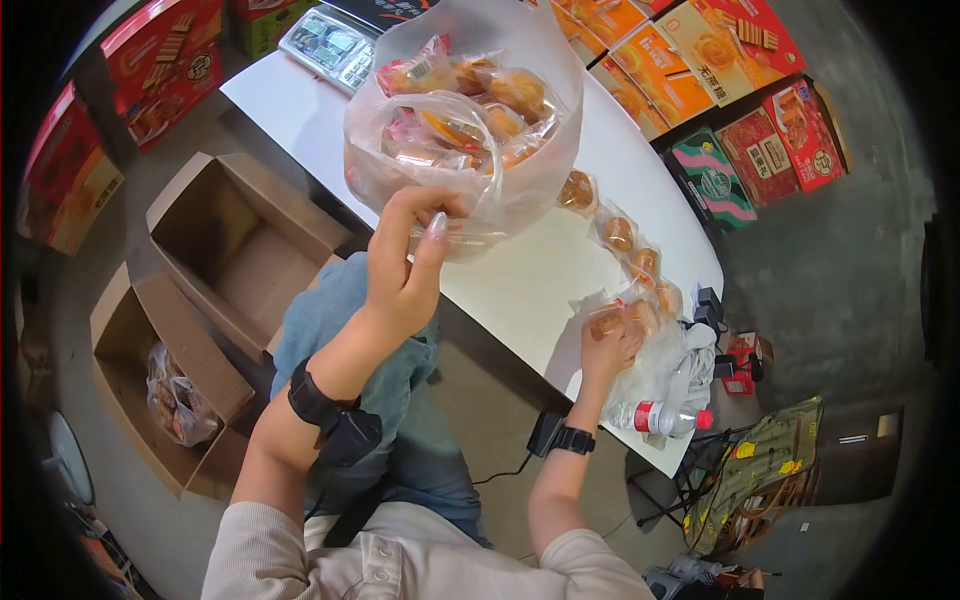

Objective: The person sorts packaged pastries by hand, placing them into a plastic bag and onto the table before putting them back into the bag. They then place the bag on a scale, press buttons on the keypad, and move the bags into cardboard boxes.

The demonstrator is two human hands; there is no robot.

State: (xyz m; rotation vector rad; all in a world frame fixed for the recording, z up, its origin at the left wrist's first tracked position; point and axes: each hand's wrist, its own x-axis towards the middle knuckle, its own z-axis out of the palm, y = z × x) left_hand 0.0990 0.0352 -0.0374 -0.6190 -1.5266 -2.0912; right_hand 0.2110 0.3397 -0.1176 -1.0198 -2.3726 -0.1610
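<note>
A translucent plastic bag (555,130), full of wrapped pastries (515,92), stands with its mouth open on the white table (530,335). My left hand (408,255) is at the bag's near rim, its curled fingers gripping the plastic. At the table's right end, my right hand (612,352) has its fingers closed on a small pastry in clear wrapping (603,322). More wrapped pastries (618,235) lie in a line from the bag toward that hand. Part of the held pastry is hidden by my fingers.
A water bottle (660,418) lies by crumpled clear plastic at the table's corner. Two cardboard boxes (240,250) stand on the floor to the left, one holding a bagged item (180,400). A scale (328,48) sits at the table's far left. Colourful cartons (690,60) line the back.
</note>
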